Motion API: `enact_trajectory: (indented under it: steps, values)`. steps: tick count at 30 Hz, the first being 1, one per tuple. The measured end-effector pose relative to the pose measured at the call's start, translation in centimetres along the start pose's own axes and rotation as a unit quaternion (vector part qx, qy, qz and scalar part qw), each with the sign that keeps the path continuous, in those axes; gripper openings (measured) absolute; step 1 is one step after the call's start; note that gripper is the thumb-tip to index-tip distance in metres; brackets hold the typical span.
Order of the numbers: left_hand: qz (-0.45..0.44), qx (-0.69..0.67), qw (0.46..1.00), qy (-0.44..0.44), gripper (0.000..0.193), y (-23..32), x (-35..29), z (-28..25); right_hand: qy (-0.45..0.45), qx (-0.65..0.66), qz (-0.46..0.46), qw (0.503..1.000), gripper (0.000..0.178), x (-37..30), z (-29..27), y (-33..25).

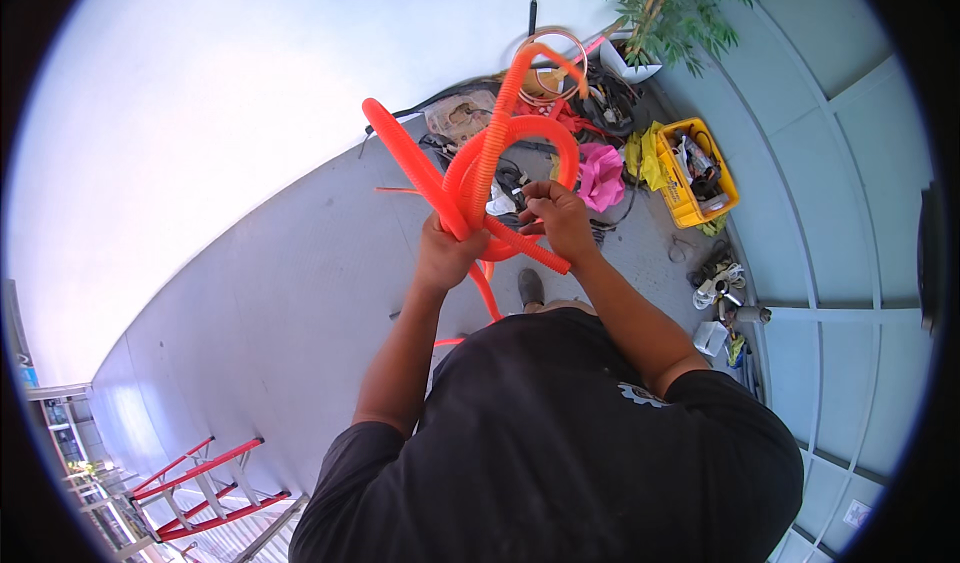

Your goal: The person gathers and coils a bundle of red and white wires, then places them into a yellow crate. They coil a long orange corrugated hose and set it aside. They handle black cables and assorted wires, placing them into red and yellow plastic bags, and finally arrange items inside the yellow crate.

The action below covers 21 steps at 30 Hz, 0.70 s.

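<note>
Left hand [450, 253]: closed round orange hose [402, 151]. Right hand [560, 221]: half-curled, hold unclear. I judge: coiling; next, a right-hand hold.

Ribbed plastic tubing [490, 158], glossy floor [250, 303]

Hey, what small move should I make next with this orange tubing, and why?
Probably close your right hand around the nearest loop of orange corrugated tubing: your left hand clasps the bundle, while the right looks only loosely curled, and loops spread above both.
</note>
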State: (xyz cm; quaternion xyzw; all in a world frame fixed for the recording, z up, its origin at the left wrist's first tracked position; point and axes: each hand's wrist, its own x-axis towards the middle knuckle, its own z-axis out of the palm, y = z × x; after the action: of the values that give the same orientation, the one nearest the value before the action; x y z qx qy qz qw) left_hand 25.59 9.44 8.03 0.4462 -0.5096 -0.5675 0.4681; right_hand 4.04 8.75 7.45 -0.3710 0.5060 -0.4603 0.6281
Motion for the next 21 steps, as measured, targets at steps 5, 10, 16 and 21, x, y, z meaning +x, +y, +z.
enact_trajectory:
  steps: [5,10,16,21]
  values:
    - [-0.010,0.085,0.992,0.090,0.026,0.7,-1.1,1.4,0.047,-0.295,-0.292,0.909,0.044,3.0,1.4,0.7]
    - [-0.003,0.033,0.988,0.150,0.024,-0.1,-1.4,1.7,-0.161,-0.078,-0.093,0.980,0.051,5.3,2.0,0.6]
    - [-0.049,0.002,0.991,0.127,0.024,-0.8,-2.8,-0.8,-0.022,-0.254,-0.404,0.879,0.055,2.8,0.7,-4.5]
    - [-0.095,0.045,0.994,0.013,0.025,-0.3,-4.3,-0.8,0.109,-0.532,-0.578,0.610,0.082,10.4,1.4,-13.1]
